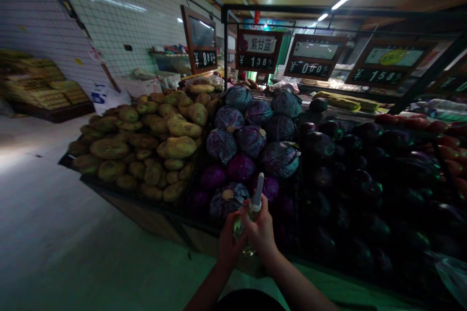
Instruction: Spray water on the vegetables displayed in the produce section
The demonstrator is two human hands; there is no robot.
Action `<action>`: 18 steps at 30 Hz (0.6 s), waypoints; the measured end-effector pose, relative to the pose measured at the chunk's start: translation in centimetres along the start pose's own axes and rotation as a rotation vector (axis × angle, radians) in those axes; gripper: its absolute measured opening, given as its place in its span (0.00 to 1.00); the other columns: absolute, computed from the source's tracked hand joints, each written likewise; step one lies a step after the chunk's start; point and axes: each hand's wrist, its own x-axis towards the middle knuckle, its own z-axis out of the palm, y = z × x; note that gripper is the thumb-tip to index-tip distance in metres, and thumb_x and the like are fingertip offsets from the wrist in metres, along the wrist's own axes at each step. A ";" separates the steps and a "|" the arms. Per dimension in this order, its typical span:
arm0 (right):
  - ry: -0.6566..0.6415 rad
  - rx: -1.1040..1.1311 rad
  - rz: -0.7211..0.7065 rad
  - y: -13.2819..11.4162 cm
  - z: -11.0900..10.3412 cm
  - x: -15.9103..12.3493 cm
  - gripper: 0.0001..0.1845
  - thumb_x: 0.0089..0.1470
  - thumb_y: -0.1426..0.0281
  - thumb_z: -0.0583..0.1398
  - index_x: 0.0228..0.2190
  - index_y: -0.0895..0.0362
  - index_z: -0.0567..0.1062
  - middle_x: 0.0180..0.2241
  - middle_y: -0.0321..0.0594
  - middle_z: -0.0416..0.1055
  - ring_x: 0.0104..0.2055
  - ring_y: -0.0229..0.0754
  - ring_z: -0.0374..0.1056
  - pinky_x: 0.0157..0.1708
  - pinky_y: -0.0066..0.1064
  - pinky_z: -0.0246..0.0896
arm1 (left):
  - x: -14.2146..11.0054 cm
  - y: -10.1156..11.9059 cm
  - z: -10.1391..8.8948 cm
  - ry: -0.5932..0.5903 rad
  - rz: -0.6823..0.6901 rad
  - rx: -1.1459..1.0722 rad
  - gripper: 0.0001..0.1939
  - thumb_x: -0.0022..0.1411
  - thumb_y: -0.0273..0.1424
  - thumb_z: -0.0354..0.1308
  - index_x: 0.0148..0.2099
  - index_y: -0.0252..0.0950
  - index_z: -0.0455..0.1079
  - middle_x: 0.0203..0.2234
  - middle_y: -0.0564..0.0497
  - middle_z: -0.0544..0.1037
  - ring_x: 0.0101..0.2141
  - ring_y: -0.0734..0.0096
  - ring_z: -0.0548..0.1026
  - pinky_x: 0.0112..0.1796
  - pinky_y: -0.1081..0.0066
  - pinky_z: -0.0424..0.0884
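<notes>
Both my hands are closed on a small clear spray bottle (pixel 251 211) with a white nozzle that points up. My left hand (pixel 228 243) wraps its lower body from the left. My right hand (pixel 261 231) grips it near the neck from the right. I hold the bottle just in front of a pile of purple cabbages (pixel 251 141) on a market stall.
Potatoes (pixel 146 141) are heaped on the stall to the left, and dark aubergines (pixel 365 175) lie to the right. Price boards (pixel 259 51) hang on a black frame above. Bare floor (pixel 54 233) stretches to the left, with stacked crates (pixel 40 85) by the tiled wall.
</notes>
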 end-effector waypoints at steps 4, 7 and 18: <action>-0.069 -0.015 -0.037 -0.9 0.5 -0.6 0.26 0.53 0.64 0.61 0.52 0.54 0.62 0.34 0.35 0.75 0.34 0.43 0.74 0.36 0.33 0.68 | -1.5 0.5 -0.2 0.089 -0.006 -0.047 0.28 0.62 0.46 0.55 0.60 0.39 0.63 0.54 0.41 0.73 0.54 0.52 0.72 0.54 0.52 0.69; -0.163 -0.040 -0.062 -1.4 1.5 -1.2 0.25 0.51 0.66 0.61 0.51 0.53 0.63 0.33 0.34 0.74 0.33 0.42 0.72 0.35 0.32 0.67 | -3.1 1.3 -0.7 0.160 -0.044 -0.080 0.29 0.64 0.48 0.52 0.62 0.40 0.61 0.54 0.41 0.72 0.54 0.52 0.72 0.53 0.53 0.71; -0.357 -0.059 -0.055 -0.9 5.3 -2.0 0.25 0.50 0.68 0.62 0.50 0.51 0.64 0.34 0.34 0.75 0.36 0.44 0.74 0.39 0.33 0.67 | -5.9 0.1 -3.3 0.345 -0.199 -0.013 0.24 0.63 0.43 0.54 0.58 0.37 0.65 0.49 0.42 0.76 0.51 0.54 0.75 0.48 0.60 0.73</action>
